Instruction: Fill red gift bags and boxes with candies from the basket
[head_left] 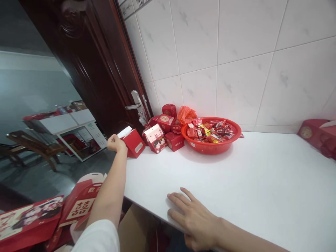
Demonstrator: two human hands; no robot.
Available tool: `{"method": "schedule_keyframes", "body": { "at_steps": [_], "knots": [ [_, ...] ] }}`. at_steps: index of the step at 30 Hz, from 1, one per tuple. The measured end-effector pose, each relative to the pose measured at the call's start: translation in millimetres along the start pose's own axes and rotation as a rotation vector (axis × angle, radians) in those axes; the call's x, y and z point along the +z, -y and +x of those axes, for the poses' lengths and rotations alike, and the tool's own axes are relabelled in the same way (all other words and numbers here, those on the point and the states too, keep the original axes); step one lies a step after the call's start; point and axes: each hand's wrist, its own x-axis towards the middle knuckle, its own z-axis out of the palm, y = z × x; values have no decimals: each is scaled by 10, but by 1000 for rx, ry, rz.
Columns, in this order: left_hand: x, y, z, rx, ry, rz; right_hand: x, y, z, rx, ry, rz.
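Observation:
At the far left end of the table, my left hand (115, 143) is closed at the side of a red candy box (135, 142) with a small pale window and a white inner flap. My wrist covers part of that box, and the fingertips are hidden. Beside it stands a white-and-red box (156, 139) with two cartoon figures. My right hand (190, 217) rests on the front edge of the white table (236, 185), fingers spread and holding nothing.
A red plastic basket (210, 147) of wrapped sweets (210, 131) stands near the tiled wall. Several red boxes (175, 141) and an orange plastic bag (186, 114) lie beside it. More red packaging (316, 134) is at right; red gift bags (78, 208) sit lower left. A dark door (105, 63) borders the table.

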Motion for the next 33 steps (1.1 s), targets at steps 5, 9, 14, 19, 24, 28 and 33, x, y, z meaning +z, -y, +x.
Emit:
{"method": "schedule_keyframes", "body": {
  "at_steps": [5, 9, 14, 19, 24, 28, 33],
  "knots": [
    [-126, -281, 105, -92, -200, -223, -33, 31, 12, 31, 23, 43],
    [-243, -654, 82, -65, -103, -587, -81, 20, 13, 21, 21, 34],
    [-325, -1021, -255, 137, 245, -789, -312, -93, 8, 119, -457, -9],
    [-326, -1239, -1062, 329, 499, -880, -868, -265, 74, 386, -1027, 268],
    [-276, -1317, -1841, 461, 742, -846, -1216, -374, 98, 590, -1094, 603],
    [-65, -1343, -2164, 437, 888, -867, -1295, -465, 78, 676, -1043, 760],
    [269, -1288, -2317, 295, 950, -887, -1317, -694, 33, 704, -1072, 841]
  ]
}}
